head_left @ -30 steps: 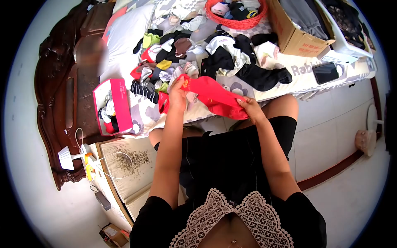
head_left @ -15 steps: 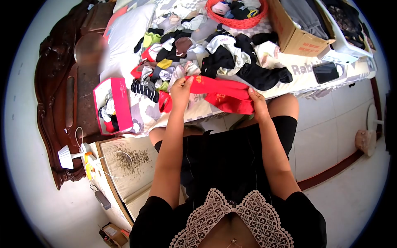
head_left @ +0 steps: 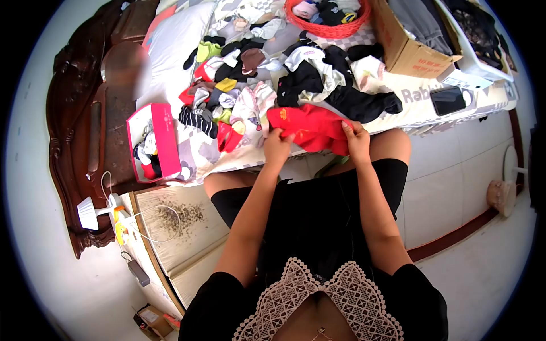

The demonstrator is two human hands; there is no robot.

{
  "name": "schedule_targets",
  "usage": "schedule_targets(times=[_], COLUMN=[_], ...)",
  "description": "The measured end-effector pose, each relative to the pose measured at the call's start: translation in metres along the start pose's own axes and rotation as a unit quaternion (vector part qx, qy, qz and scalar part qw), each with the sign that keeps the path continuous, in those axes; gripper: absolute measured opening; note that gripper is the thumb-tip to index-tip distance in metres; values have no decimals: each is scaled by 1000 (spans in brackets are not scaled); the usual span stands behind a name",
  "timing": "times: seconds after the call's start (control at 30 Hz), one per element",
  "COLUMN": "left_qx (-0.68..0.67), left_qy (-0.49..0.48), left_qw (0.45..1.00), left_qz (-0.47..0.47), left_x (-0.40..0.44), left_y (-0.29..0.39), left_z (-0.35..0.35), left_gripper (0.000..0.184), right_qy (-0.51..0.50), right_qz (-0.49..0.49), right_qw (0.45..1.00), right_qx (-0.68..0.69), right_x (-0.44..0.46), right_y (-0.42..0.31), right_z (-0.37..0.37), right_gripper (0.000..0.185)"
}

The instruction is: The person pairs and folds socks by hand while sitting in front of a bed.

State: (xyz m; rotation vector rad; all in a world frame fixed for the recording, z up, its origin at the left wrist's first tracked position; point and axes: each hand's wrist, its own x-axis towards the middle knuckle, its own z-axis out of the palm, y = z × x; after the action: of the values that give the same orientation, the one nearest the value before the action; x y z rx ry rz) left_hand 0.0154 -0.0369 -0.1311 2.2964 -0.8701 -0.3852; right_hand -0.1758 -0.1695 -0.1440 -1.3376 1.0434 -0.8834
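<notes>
A pair of red socks (head_left: 313,126) with small gold marks stretches between my two hands at the near edge of the bed. My left hand (head_left: 277,146) pinches the lower left edge of the socks. At their right end, my right hand (head_left: 356,142) grips them between thumb and fingers. Just beyond lies a heap of loose socks, among them a striped black sock (head_left: 198,122) and a yellow one (head_left: 226,85). Another red piece (head_left: 228,138) rests left of my left hand. Black and white clothing (head_left: 301,82) is piled behind the red socks.
On the left stands a pink-sided box (head_left: 165,142) with socks inside. A red basket (head_left: 330,30) of clothing sits at the back, beside a cardboard box (head_left: 418,55) and a white bin (head_left: 483,65). A phone (head_left: 448,101) lies on the bed's right side.
My left hand has moved right and down, from the socks' upper left end to their lower edge. The red socks now bunch closer together. My right hand stays nearly in place, still gripping.
</notes>
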Motion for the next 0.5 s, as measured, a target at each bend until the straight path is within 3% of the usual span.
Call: schedule_targets(times=[0.07,0.1,0.17,0.2,0.27,0.37,0.5], left_qx=[-250,-267,-319,-317,-287,-406,-359], left_qy=[57,50,76,79,99,63,62], left_qw=[966,962,941,942,943,904,927], left_qz=[15,-36,-82,-82,-133,-114,-85], left_x=[9,12,18,25,38,33,12], left_y=[3,8,15,4,-30,-43,-21], left_z=[-13,-29,-49,-52,-45,-37,-35], left_gripper=[18,14,14,14,19,32,49], right_qy=[-23,-20,-53,-56,-66,-40,9], right_qz=[-39,-37,65,66,160,180,138], right_qw=[997,997,988,988,980,977,976], right_qx=[58,58,129,130,94,106,169], right_x=[-1,-3,-7,-7,-6,-4,-5], right_y=[-1,-5,-17,-17,-17,-11,-23], right_z=[-1,-1,2,4,8,8,3], right_gripper=[26,26,24,24,22,21,19])
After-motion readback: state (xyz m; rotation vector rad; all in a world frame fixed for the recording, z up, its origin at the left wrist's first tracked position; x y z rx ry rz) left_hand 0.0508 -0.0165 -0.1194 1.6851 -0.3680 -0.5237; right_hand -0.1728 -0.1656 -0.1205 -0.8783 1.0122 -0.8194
